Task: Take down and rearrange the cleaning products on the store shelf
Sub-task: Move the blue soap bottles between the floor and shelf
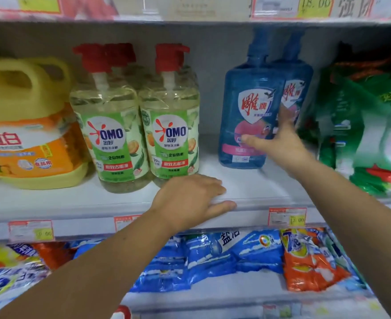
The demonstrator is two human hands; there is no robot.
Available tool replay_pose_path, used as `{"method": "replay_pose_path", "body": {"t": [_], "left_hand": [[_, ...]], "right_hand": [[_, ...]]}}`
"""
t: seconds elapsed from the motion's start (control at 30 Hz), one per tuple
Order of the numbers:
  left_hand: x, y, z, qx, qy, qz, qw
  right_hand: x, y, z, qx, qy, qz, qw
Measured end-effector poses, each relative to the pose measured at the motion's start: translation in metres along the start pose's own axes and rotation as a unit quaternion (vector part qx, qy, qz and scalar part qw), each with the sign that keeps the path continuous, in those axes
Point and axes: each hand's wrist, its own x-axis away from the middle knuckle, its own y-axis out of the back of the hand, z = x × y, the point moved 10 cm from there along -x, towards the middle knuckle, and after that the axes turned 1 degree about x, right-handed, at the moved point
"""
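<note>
Blue bottle [247, 116] approached
Right hand [279, 143] is spread against it, likely for lifting; left hand [190, 199] is laid flat below it, likely bracing.

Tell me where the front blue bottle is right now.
Head view: the front blue bottle stands right of centre on the middle shelf, between the OMO bottles and the green bags, right hand at its front.

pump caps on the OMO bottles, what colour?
Red, on both front OMO bottles; the head view, the only one, shows the pump caps clearly.
</note>
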Motion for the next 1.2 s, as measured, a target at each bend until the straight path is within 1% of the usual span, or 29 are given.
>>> {"method": "replay_pose_path", "body": {"t": [0.07, 0.1, 0.23, 0.4, 0.57, 0.67, 0.73, 0.87, 1.0, 1.03, 1.13, 1.17, 1.2], "left_hand": [[0.0, -0.005, 0.001, 0.001, 0.004, 0.012, 1.0], [0.0, -0.003, 0.001, 0.004, 0.004, 0.002, 1.0], [0.001, -0.002, 0.006, 0.001, 0.011, -0.022, 1.0], [0.001, 0.001, 0.004, 0.008, -0.006, -0.048, 0.999], [0.002, 0.001, 0.005, 0.01, -0.008, -0.063, 0.998], [0.002, 0.0, 0.005, 0.012, -0.01, -0.069, 0.997], [0.002, 0.0, 0.006, 0.015, -0.012, -0.072, 0.997], [0.002, 0.0, 0.008, 0.001, -0.009, -0.069, 0.998], [0.002, -0.003, 0.014, -0.001, 0.033, -0.04, 0.999], [0.002, -0.004, 0.015, 0.004, 0.044, -0.024, 0.999], [0.002, -0.006, 0.01, -0.02, 0.063, 0.037, 0.997], [0.004, -0.004, 0.011, -0.019, 0.075, 0.041, 0.996], [0.009, 0.0, 0.013, 0.002, 0.095, 0.028, 0.995]], "right_hand": [[0.006, -0.012, -0.016, 0.033, 0.014, -0.009, 0.999], [0.005, -0.014, -0.021, 0.052, 0.017, -0.014, 0.998], [-0.014, -0.018, -0.029, 0.109, -0.01, -0.014, 0.994], [-0.044, -0.021, -0.031, 0.111, -0.019, -0.014, 0.994], [-0.054, -0.024, -0.039, 0.113, -0.03, -0.051, 0.992], [-0.059, -0.026, -0.04, 0.153, -0.033, -0.069, 0.985], [-0.06, -0.027, -0.039, 0.158, -0.038, -0.069, 0.984], [-0.054, -0.032, -0.034, 0.137, -0.054, -0.069, 0.987], [-0.027, -0.029, -0.03, 0.104, -0.093, -0.07, 0.988], [-0.015, -0.023, -0.023, 0.088, -0.088, -0.08, 0.989], [0.035, 0.004, 0.006, 0.009, -0.03, -0.126, 0.992], [0.052, 0.012, 0.016, -0.024, -0.01, -0.136, 0.99], [0.069, 0.019, 0.025, -0.049, 0.011, -0.14, 0.989]]}}
